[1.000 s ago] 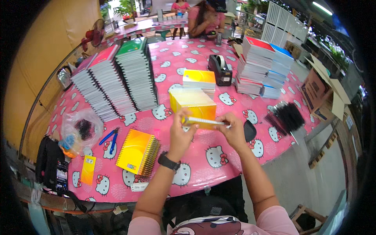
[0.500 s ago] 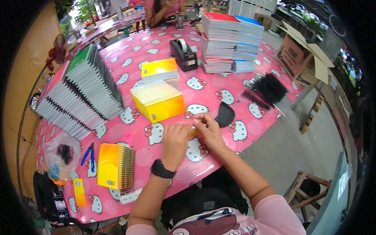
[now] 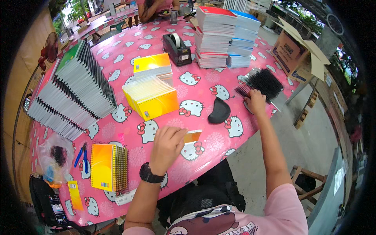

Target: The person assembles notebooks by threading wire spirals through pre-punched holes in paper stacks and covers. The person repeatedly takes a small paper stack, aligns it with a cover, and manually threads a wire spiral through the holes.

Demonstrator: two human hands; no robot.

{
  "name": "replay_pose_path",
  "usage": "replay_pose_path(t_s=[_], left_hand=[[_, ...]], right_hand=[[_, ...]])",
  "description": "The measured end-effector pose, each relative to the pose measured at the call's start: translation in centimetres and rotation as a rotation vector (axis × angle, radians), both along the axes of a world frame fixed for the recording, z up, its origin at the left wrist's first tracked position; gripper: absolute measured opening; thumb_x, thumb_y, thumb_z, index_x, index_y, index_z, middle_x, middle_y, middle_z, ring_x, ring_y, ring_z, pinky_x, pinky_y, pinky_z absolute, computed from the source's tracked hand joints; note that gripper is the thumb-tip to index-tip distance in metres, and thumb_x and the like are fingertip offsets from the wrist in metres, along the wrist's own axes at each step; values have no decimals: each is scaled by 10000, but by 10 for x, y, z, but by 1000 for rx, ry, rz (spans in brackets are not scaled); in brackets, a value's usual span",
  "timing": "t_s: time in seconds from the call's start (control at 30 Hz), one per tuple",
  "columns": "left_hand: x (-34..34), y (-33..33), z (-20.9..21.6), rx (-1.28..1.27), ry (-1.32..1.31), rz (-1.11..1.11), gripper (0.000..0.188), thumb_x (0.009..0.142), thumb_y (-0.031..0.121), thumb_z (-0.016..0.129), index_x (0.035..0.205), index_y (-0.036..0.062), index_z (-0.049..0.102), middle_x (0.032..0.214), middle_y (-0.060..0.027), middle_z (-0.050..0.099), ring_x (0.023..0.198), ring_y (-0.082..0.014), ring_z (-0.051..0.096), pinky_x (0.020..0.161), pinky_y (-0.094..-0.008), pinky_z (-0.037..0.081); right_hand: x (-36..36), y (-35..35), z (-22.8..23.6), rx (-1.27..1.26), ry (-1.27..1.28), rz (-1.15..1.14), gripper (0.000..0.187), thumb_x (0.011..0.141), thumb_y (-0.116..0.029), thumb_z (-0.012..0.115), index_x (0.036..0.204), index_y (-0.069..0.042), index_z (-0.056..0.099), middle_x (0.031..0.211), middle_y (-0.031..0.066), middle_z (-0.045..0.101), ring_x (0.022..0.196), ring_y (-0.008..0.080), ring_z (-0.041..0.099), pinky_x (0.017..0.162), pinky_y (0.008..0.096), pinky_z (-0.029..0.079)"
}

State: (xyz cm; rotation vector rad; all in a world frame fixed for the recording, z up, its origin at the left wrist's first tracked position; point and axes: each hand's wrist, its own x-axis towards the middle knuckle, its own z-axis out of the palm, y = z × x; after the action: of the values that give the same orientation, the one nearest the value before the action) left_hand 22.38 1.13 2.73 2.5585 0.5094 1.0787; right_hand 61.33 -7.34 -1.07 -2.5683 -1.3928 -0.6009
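Note:
My left hand (image 3: 169,147), with a black watch at its wrist, is closed on the edge of a small yellow-orange notebook (image 3: 192,136), held low over the pink tabletop. Far to the right, my right hand (image 3: 256,102) has its fingers pinched together at the near edge of a heap of black spiral binding coils (image 3: 266,83). Its fingertips partly hide what they grip. Between the hands lies a black half-moon-shaped pad (image 3: 219,111). Coil-bound yellow notebooks (image 3: 109,166) stand left of my left arm, beside blue-handled pliers (image 3: 83,158).
More yellow notebooks (image 3: 154,103) are stacked mid-table, near a tape dispenser (image 3: 177,49). Tall stacks of notebooks rise at left (image 3: 78,84) and far right (image 3: 215,37). A cardboard box (image 3: 290,53) is beyond the right edge. Another person (image 3: 156,9) sits across the table.
My right hand has left the notebook beside my left hand and moved right and away to the black coils. My left hand still holds the notebook. The view has shifted slightly.

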Motion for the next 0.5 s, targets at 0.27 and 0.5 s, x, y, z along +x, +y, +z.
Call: replay_pose_path(t_s=[0.27, 0.5], left_hand=[[-3, 1, -3, 3, -12, -27, 253, 698, -3, 627, 936, 76, 659, 849, -54, 594, 809, -224, 543, 716, -343, 399], [3, -2, -2, -12, -36, -5, 219, 688, 45, 672, 904, 82, 666, 826, -40, 600, 792, -217, 546, 707, -341, 393]], right_hand=[[1, 2, 13, 260, 245, 183, 184, 793, -96, 578, 956, -26, 527, 893, 156, 567, 898, 359, 526, 784, 455, 426], [-69, -8, 58, 411, 578, 398, 324, 894, -112, 511, 1202, -13, 495, 955, 129, 603, 832, 230, 578, 736, 334, 464]])
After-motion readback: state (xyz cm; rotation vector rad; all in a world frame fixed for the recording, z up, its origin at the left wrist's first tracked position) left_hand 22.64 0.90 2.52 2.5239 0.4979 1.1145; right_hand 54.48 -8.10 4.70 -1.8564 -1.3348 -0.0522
